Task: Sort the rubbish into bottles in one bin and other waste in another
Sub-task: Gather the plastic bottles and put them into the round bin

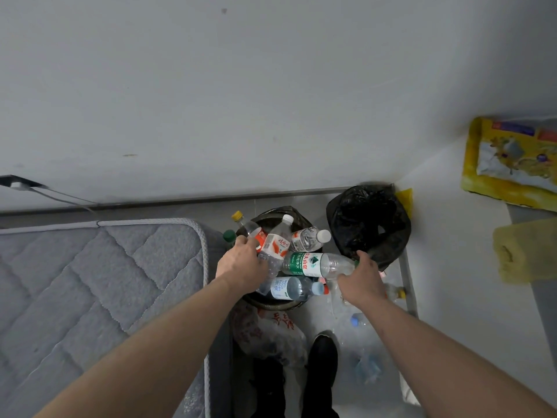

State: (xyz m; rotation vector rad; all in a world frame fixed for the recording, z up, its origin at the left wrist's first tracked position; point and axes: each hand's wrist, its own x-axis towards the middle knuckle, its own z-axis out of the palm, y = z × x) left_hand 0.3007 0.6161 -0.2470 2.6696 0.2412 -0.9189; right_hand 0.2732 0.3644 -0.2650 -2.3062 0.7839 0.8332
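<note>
Mid-frame, our right hand (360, 277) grips the green-labelled clear bottle (313, 264); left hand (242, 262) clutches crinkly bottles over the round bin (272, 304).

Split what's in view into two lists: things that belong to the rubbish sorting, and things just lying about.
Job: bottle bin; black-bag bin; green-label bottle, gripped by right hand; left hand on piled bottles; loose bottles on floor; printed bag.

Lying about: mattress; yellow packet; shoes.

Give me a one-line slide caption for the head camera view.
Both hands, left hand and right hand, settle plastic bottles into a heaped bin beside a black-bagged bin.
</note>
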